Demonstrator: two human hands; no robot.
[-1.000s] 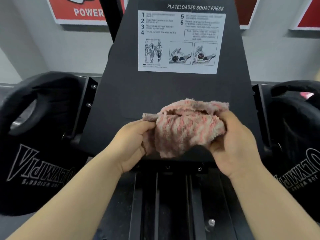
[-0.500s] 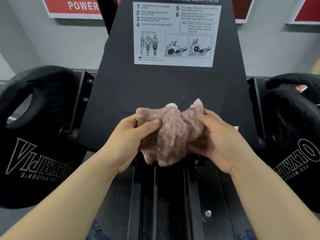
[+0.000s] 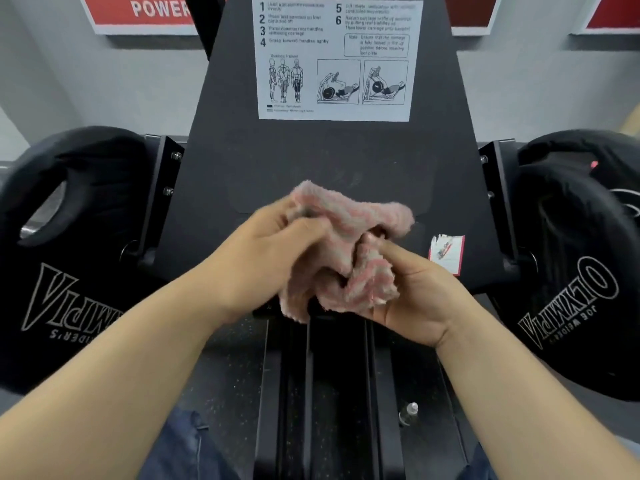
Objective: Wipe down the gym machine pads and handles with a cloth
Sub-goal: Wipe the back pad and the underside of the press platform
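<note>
Fingers (image 3: 304,226) of my left hand (image 3: 263,258) are curled tight over the cloth (image 3: 346,223), with the thumb clamped across its top fold. My right hand (image 3: 415,292) lies palm-up beneath. Its fingers are bent into the wad and the forefinger is hooked into a fold, so both hands are closed on the cloth and neither is free. The cloth is bunched between them at mid-frame, in front of the footplate (image 3: 311,161). I cannot tell whether it touches that surface.

My worry is the loose tail hanging at 6 o'clock from the wad, over the rails (image 3: 329,375). If I loosen either grip while regathering, that end could drop between the rails or snag there. I also judge that a lumpy wad would meet a pad with only a small face and wipe poorly, so it needs flattening first.

At 12 o'clock the label (image 3: 334,60) sits high on the footplate, and a torn sticker (image 3: 446,252) lies at 3 o'clock, just beside my right fingertips. Weights (image 3: 79,271) flank the footplate at 9 and 3 o'clock. No pads or handles show.
</note>
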